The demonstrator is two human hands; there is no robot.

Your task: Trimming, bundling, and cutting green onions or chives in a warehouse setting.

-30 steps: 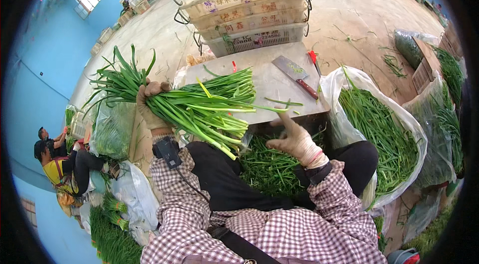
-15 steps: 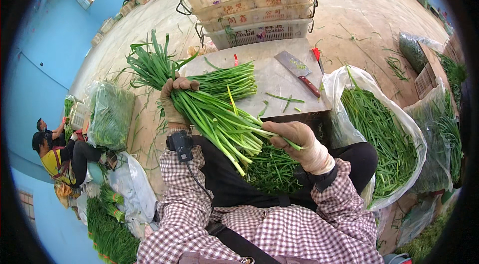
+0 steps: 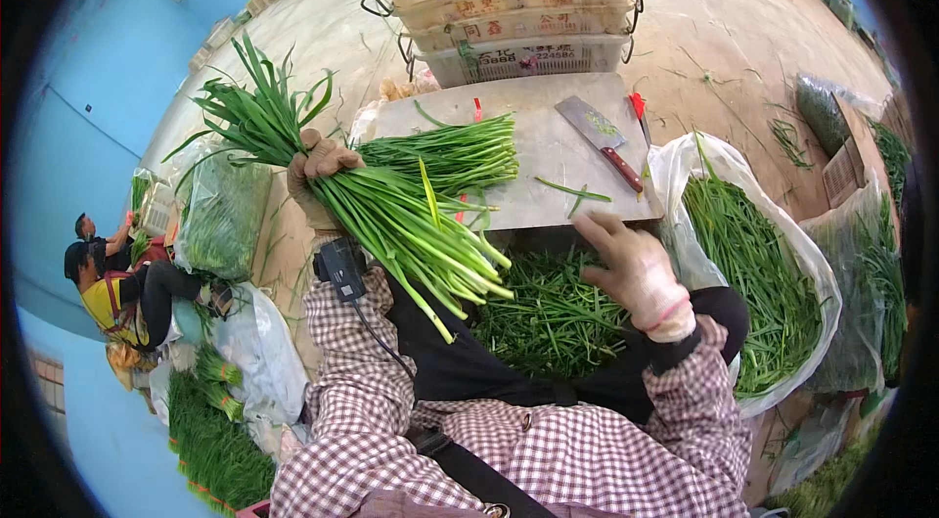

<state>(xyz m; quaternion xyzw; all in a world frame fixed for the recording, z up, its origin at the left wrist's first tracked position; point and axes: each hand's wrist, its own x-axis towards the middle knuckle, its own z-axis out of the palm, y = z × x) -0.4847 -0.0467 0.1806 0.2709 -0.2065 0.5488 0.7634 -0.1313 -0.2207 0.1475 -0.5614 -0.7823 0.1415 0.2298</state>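
Note:
My gloved left hand [image 3: 321, 169] is closed round a bunch of garlic chives [image 3: 391, 220], its leafy tops pointing up and left and its pale stem ends toward my lap. One yellow blade stands out in the bunch. My gloved right hand [image 3: 631, 269], fingers apart and holding nothing visible, hovers over a heap of loose green trimmings [image 3: 548, 317] by the near edge of the cutting board [image 3: 548, 141]. On the board, beyond the held bunch, lies a second pile of chives [image 3: 455, 148]. A cleaver [image 3: 599, 135] with a wooden handle rests to its right.
Stacked white plastic crates [image 3: 528, 19] stand behind the board. At my right is an open white bag [image 3: 831, 293] filled with greens. Tied chive bundles [image 3: 210, 450] lie at lower left, near a plastic-wrapped bale [image 3: 227, 215]. Two people [image 3: 112, 269] sit at far left.
My right hand has let go of the stem ends and moved right and up, its fingers opening. The left hand has shifted left with the bunch.

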